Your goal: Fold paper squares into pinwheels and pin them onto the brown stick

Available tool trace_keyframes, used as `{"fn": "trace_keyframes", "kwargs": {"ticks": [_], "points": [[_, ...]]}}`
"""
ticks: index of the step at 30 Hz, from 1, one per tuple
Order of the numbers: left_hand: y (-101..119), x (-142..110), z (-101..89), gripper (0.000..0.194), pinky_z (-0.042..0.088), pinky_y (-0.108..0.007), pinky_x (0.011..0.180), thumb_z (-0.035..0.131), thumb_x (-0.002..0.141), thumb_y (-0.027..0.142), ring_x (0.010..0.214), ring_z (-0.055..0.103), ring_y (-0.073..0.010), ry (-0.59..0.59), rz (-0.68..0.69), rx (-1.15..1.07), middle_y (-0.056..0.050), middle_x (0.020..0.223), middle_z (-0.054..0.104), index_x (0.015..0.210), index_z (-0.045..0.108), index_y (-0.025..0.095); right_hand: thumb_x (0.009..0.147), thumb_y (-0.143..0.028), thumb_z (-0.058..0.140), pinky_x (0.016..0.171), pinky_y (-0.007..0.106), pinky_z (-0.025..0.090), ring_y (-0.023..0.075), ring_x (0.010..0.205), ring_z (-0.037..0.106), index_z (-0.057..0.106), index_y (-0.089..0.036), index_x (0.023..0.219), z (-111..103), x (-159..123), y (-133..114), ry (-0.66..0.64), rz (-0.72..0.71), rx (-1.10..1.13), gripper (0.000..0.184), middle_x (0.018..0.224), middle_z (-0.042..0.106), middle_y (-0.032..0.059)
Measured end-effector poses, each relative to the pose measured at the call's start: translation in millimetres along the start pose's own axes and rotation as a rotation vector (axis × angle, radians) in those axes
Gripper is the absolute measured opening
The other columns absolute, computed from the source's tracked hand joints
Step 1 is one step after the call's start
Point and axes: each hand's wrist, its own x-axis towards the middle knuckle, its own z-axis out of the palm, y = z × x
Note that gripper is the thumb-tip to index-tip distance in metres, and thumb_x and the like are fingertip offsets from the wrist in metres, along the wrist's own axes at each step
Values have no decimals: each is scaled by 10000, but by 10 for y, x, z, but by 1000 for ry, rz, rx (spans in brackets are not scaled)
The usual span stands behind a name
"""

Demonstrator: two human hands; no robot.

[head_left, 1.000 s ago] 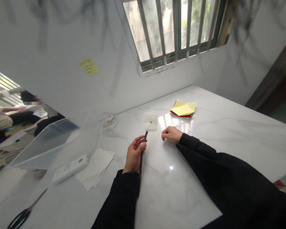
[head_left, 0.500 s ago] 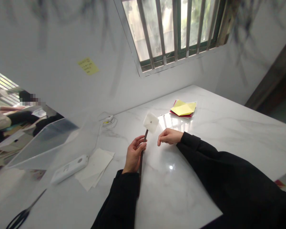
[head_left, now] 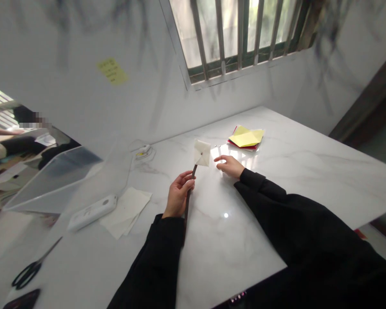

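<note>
Well, squarish paper tops a slim stick.

Barred window, yellow note (tilted) on the wall

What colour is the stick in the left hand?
The stick is dark brown, best seen in the head view.

Left hand holding a dark stick topped by a pale paper square

Taking the paper square as landmark: the right hand, fingers partly extended and holding nothing, is just right of it; coloured papers lie beyond that hand to its upper right; white sheets, a white device and scissors lie to its lower left.
</note>
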Motion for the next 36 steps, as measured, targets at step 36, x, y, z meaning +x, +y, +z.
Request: {"fn": "trace_keyframes", "kwargs": {"ticks": [36], "points": [[-121, 16, 85, 466, 426, -261, 659, 905, 631, 313, 666, 551, -97, -21, 101, -41, -52, 891, 725, 1046, 745, 175, 717, -229, 539, 771, 277, 454, 159, 600, 525, 708, -161, 1177, 56, -177, 118, 200, -192, -71, 495, 551, 526, -73]]}}
